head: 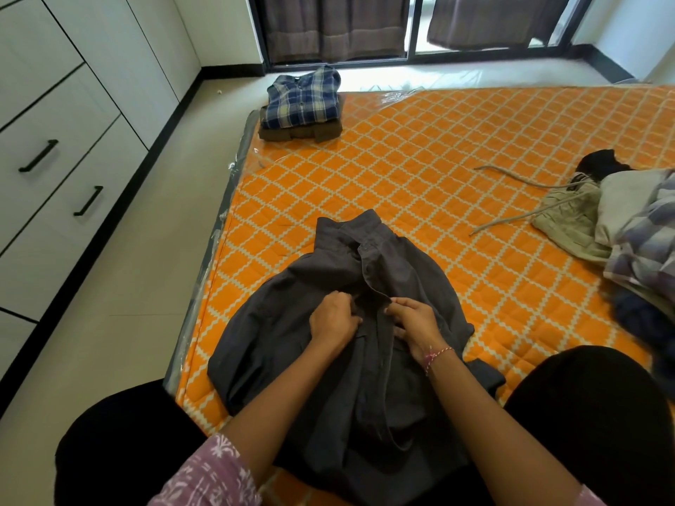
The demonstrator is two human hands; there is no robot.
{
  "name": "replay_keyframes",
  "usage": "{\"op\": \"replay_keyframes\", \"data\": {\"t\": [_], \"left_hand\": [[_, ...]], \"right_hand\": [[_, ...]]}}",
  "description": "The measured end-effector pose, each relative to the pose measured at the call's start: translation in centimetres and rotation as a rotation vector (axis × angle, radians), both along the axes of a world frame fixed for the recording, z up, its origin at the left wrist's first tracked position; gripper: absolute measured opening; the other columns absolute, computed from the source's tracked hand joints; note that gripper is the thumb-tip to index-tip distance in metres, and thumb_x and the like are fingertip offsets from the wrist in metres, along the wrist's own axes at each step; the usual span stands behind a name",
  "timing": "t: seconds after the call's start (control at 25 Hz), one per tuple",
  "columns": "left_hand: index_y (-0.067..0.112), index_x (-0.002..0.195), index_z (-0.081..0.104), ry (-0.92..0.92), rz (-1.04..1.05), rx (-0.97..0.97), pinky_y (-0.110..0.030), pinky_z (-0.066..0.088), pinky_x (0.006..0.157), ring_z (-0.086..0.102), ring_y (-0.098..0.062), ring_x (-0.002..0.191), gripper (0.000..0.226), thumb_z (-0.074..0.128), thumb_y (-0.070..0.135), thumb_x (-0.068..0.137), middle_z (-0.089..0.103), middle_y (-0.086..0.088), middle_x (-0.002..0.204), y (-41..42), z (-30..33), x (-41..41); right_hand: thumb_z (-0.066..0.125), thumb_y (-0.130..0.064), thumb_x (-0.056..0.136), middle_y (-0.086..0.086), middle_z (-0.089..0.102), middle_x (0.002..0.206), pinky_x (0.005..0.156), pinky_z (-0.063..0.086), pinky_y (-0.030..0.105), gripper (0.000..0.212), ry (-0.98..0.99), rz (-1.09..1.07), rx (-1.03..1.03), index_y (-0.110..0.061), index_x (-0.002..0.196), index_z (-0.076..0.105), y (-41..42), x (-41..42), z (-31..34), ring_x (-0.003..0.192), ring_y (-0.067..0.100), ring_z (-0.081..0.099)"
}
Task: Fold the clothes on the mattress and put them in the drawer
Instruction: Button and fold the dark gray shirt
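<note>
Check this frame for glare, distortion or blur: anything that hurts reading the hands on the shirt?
Head view: daylight from the window glares on the plastic wrap at the mattress's far edge; wide-angle bending curves the drawer fronts; the dark grey shirt shows little fold detail; left hand and right hand are sharp, pinching its placket.

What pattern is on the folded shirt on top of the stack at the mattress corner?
Blue, white and yellowish plaid; the folded shirt shows clearly in the head view, lying on a brown garment.

The unfolded pile [635, 242] runs off the right edge, its garments indistinct
</note>
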State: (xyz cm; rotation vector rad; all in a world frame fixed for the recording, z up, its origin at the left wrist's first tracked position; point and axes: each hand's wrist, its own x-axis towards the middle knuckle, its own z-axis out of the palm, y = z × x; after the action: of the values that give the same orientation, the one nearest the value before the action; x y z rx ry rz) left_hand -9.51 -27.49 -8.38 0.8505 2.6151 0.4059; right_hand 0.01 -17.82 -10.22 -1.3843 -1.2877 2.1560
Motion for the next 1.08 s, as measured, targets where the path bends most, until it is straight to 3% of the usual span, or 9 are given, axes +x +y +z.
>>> {"op": "replay_keyframes", "data": {"t": [0.12, 0.2, 0.36, 0.52, 0.68, 0.8, 0.88, 0.96, 1.08], "left_hand": [[0.018, 0.120, 0.050, -0.030, -0.008, -0.165, -0.043, 0.040, 0.094, 0.046, -0.026, 0.120, 0.053, 0.065, 0.050, 0.080, 0.047, -0.004, 0.125, -1.3, -0.6, 0.4], [0.016, 0.115, 0.051, 0.007, 0.022, -0.187, -0.043, 0.041, 0.092, 0.048, -0.027, 0.115, 0.047, 0.063, 0.046, 0.081, 0.049, -0.006, 0.122, -2.0, -0.7, 1.3], [0.015, 0.072, 0.058, -0.176, 0.029, 0.184, -0.027, 0.040, 0.062, 0.058, -0.020, 0.075, 0.010, 0.059, 0.013, 0.082, 0.058, -0.001, 0.070, -4.0, 1.3, 0.0], [0.015, 0.079, 0.069, -0.596, 0.144, 0.441, -0.016, 0.047, 0.069, 0.062, -0.007, 0.075, 0.028, 0.048, 0.001, 0.089, 0.068, 0.005, 0.076, -6.3, 3.6, -2.0], [0.018, 0.069, 0.067, -0.660, 0.261, 0.540, -0.012, 0.048, 0.061, 0.063, 0.000, 0.067, 0.037, 0.045, 0.000, 0.093, 0.068, 0.012, 0.065, -6.6, 3.9, -2.0], [0.014, 0.078, 0.064, -0.642, 0.386, 0.576, -0.020, 0.047, 0.063, 0.061, -0.013, 0.077, 0.030, 0.045, -0.002, 0.093, 0.066, -0.001, 0.082, -7.5, 3.3, -3.0], [0.012, 0.089, 0.057, -0.492, 0.347, 0.375, -0.027, 0.045, 0.063, 0.056, -0.018, 0.080, 0.015, 0.047, 0.000, 0.091, 0.059, -0.005, 0.091, -8.3, 2.5, -3.4], [0.011, 0.095, 0.054, 0.057, 0.052, 0.203, -0.034, 0.042, 0.066, 0.054, -0.026, 0.088, 0.016, 0.049, -0.001, 0.085, 0.055, -0.007, 0.098, -8.4, 2.0, -3.5], [0.011, 0.084, 0.062, 0.455, -0.430, 0.262, -0.031, 0.036, 0.063, 0.059, -0.028, 0.082, 0.016, 0.048, 0.005, 0.081, 0.064, -0.006, 0.092, -5.5, 3.0, -2.1]], "right_hand": [[0.051, 0.002, 0.088, 0.007, 0.059, 0.078, 0.051, 0.054, 0.025, 0.015, 0.089, -0.114, -0.226, -0.007, 0.086, 0.063, 1.0, 0.8, -0.1, 0.063, 0.015, 0.062], [0.049, 0.002, 0.088, 0.006, 0.058, 0.076, 0.046, 0.052, 0.021, 0.017, 0.118, -0.132, -0.294, -0.007, 0.089, 0.064, 1.2, 1.1, 0.0, 0.049, 0.011, 0.062], [0.050, -0.001, 0.088, 0.005, 0.059, 0.078, 0.048, 0.054, 0.022, 0.015, 0.122, -0.089, -0.287, -0.008, 0.086, 0.063, 1.0, 1.0, 0.8, 0.058, 0.014, 0.061], [0.053, -0.008, 0.091, 0.004, 0.059, 0.080, 0.050, 0.054, 0.022, 0.011, 0.145, -0.001, -0.298, -0.010, 0.084, 0.062, -0.1, 0.3, 2.0, 0.067, 0.015, 0.058], [0.053, 0.000, 0.085, 0.005, 0.058, 0.077, 0.049, 0.053, 0.022, 0.013, 0.102, 0.074, -0.301, -0.008, 0.082, 0.062, -1.4, 0.0, 2.3, 0.065, 0.017, 0.054], [0.053, 0.003, 0.082, 0.006, 0.055, 0.071, 0.045, 0.050, 0.020, 0.013, 0.040, 0.056, -0.263, -0.007, 0.079, 0.061, -2.0, 0.0, 2.2, 0.058, 0.016, 0.050], [0.052, 0.004, 0.082, 0.005, 0.059, 0.070, 0.045, 0.049, 0.021, 0.014, 0.001, 0.055, -0.239, -0.006, 0.082, 0.062, -2.6, -0.3, 2.3, 0.054, 0.013, 0.055], [0.053, 0.004, 0.083, 0.004, 0.062, 0.070, 0.045, 0.049, 0.022, 0.014, -0.014, 0.053, -0.229, -0.006, 0.083, 0.062, -3.2, -0.9, 2.5, 0.054, 0.012, 0.058], [0.052, 0.005, 0.083, 0.000, 0.056, 0.052, 0.036, 0.040, 0.016, 0.017, -0.019, 0.024, -0.214, -0.007, 0.073, 0.058, -3.5, -1.3, 2.5, 0.035, 0.005, 0.050]]}}
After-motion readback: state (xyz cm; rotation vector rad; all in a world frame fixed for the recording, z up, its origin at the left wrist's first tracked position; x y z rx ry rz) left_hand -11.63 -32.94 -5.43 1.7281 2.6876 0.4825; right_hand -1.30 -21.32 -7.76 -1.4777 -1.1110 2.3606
